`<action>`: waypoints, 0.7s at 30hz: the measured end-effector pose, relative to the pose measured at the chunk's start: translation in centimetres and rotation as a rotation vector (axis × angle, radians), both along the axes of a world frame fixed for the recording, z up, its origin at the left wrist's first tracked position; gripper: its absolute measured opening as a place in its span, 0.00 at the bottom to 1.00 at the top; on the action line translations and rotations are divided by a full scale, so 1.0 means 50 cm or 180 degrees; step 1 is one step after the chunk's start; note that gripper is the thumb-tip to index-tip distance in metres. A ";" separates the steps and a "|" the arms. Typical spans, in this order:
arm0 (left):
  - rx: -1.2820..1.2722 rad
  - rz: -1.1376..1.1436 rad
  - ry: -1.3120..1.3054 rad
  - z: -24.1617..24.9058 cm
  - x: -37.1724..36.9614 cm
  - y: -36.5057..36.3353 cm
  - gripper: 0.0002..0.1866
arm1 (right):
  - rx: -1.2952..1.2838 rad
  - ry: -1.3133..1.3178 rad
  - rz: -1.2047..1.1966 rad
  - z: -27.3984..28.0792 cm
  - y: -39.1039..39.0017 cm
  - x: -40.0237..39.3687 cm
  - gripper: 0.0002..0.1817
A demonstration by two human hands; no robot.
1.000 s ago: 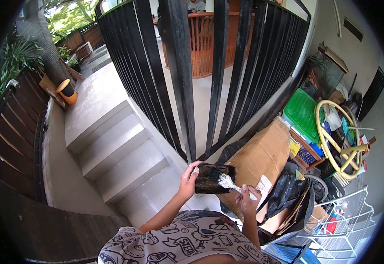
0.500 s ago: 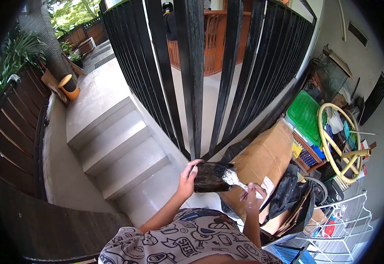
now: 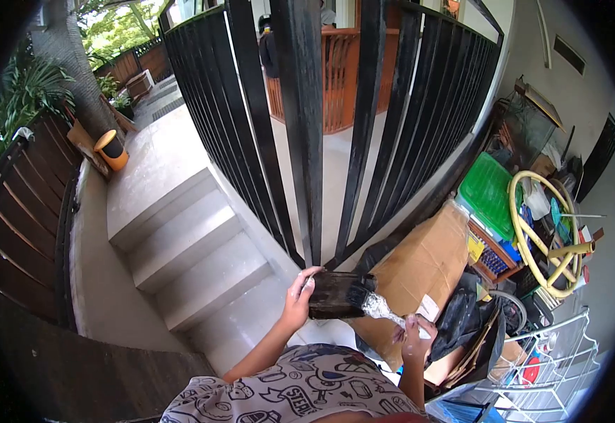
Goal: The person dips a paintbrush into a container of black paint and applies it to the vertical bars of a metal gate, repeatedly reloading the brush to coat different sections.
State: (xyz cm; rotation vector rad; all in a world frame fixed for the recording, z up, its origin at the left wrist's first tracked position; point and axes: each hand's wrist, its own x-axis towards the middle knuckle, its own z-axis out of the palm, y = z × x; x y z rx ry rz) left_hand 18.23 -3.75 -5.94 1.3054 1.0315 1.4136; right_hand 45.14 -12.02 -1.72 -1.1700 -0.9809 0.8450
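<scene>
My left hand (image 3: pixel 297 296) grips the left end of a dark, box-like container (image 3: pixel 327 295), its thumb over the near edge. The container's inside looks smeared brown and black. My right hand (image 3: pixel 415 334) is closed around the pale handle of a paintbrush (image 3: pixel 376 306). White paint-like crust covers the brush's ferrule, and its black bristles point left, at the container's right end. Both hands have whitish smears on the fingers. Just beyond the container stands the corner post (image 3: pixel 303 134) of a black railing.
Grey concrete steps (image 3: pixel 212 271) lie to the left. A large cardboard sheet (image 3: pixel 420 257) leans on the right, near a green lid (image 3: pixel 487 185), a yellow hose (image 3: pixel 519 218) and a white wire rack (image 3: pixel 551 374). Behind the railing, a person's dark sleeve (image 3: pixel 270 53) shows beside an orange-brown slatted counter (image 3: pixel 332 84).
My hands, the container and the brush sit slightly lower in view. The brush has shifted a little right and down, showing more of its black bristles at the container's right end.
</scene>
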 end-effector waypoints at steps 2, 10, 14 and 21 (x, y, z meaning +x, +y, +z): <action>-0.0141 -0.0053 -0.0017 -0.003 0.008 0.001 0.18 | -0.0183 0.0045 -0.0036 0.013 -0.002 0.003 0.17; -0.0234 0.0033 -0.0083 0.002 0.022 0.010 0.19 | 0.0204 0.0127 0.0098 0.046 0.053 -0.001 0.19; -0.0245 0.0175 0.0027 0.000 0.018 0.015 0.19 | 0.0479 0.0065 0.0015 0.040 0.130 0.042 0.17; -0.0147 0.0495 -0.0040 0.017 0.031 0.010 0.19 | 0.1197 0.0022 -0.0085 0.163 0.296 0.071 0.16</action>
